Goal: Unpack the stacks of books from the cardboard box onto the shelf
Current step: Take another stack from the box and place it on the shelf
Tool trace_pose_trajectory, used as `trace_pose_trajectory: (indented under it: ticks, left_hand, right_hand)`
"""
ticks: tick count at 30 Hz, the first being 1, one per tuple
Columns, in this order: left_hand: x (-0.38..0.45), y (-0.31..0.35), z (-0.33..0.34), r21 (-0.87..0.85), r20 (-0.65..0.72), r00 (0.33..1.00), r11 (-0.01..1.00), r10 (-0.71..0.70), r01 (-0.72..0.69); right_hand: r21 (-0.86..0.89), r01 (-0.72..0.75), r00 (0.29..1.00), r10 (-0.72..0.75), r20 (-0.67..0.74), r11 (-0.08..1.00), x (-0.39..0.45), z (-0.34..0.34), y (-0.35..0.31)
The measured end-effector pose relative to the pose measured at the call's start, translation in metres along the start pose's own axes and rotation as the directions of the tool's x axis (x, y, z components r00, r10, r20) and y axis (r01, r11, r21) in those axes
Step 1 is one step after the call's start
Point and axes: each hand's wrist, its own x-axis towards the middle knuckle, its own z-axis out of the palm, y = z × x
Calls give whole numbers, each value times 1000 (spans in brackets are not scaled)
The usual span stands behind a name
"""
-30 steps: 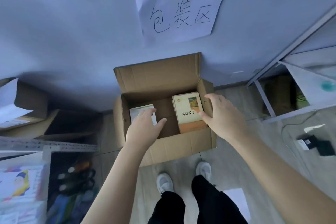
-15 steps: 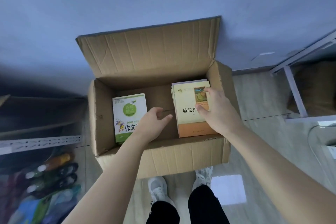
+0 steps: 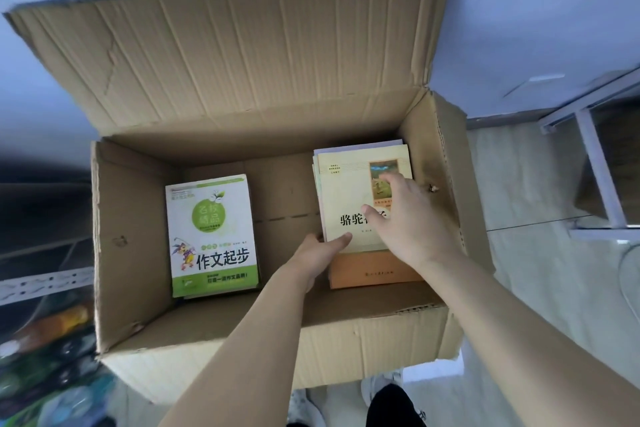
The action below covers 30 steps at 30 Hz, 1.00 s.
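Open cardboard box (image 3: 242, 340) on the floor in front of me, back flap up against the wall. Two stacks of books lie flat inside, well apart. Left stack (image 3: 212, 236): white and green cover on top, cartoon figure, untouched. Right stack (image 3: 360, 218): cream cover with an orange band at the near edge, small picture top right, sits against the box's right wall, slightly uneven edges.

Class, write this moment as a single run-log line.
phase: reaching | left hand: at cream book stack left edge | right hand: on top | green book stack: untouched | cardboard box: open
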Motion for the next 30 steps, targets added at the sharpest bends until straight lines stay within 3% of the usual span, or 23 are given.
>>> trace_pose_trajectory:
  ticks: [4, 15, 21, 30]
  left_hand:
    - [11, 0, 8, -79, -30, 999, 997, -13, 10]
    - [23, -13, 1, -27, -2, 992, 992, -123, 123]
    - [21, -11, -2, 38, -53, 996, 996, -78, 81]
    - [25, -12, -19, -16, 17, 998, 998, -68, 68]
  right_hand:
    - [29, 0, 1000, 0, -3, 1000, 7, 6, 3]
    - [39, -106, 994, 104, 32, 994, 19, 18, 6]
    - [37, -123, 991, 122, 49, 992, 19, 29, 5]
    - [111, -237, 971, 233, 43, 965, 22, 36, 9]
